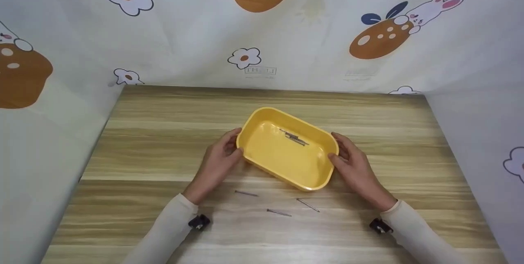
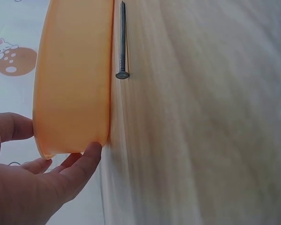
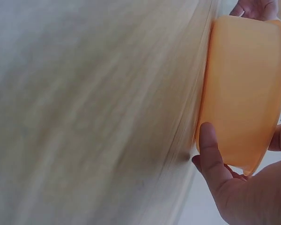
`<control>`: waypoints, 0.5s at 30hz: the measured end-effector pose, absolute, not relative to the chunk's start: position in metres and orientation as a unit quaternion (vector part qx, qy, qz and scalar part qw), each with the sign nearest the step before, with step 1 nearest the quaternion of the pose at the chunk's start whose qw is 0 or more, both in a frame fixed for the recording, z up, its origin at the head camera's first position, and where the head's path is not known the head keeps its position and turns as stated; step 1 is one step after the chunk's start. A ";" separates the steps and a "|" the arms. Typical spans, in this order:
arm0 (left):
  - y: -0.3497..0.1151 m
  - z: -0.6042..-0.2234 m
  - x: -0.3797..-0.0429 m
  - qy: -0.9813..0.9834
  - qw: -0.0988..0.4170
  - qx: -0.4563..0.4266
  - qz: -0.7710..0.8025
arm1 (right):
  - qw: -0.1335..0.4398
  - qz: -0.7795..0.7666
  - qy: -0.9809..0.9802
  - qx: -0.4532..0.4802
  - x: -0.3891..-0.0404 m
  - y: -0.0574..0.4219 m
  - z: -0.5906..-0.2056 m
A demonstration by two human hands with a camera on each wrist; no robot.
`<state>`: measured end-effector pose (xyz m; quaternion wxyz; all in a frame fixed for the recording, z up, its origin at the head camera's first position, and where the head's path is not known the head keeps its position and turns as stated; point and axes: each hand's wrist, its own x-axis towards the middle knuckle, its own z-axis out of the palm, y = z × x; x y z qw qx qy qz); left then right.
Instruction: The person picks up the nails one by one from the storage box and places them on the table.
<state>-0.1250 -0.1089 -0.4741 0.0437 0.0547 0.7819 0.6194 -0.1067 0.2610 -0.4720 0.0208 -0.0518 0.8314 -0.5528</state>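
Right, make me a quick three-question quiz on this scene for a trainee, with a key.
1. How many loose nails lie on the table, outside the tray?

2. True or false: the left hand and the right hand grip the tray at opposite ends.

3. Seen from the person, which part of the tray are the nails inside closest to?
A) its near long side
B) its far long side
C) its left end

Key: 1. Three. 2. True. 3. B.
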 end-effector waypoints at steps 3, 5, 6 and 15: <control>-0.109 -0.474 -0.125 0.784 0.041 0.055 0.617 | 0.023 -0.555 0.830 -0.049 -0.107 0.261 -0.472; -0.108 -0.475 -0.125 0.784 0.041 0.053 0.617 | 0.023 -0.554 0.831 -0.048 -0.107 0.261 -0.471; -0.108 -0.475 -0.125 0.784 0.041 0.052 0.618 | 0.022 -0.554 0.831 -0.048 -0.107 0.261 -0.471; -0.107 -0.469 -0.122 0.789 0.018 0.058 0.611 | 0.009 -0.550 0.834 -0.052 -0.108 0.261 -0.472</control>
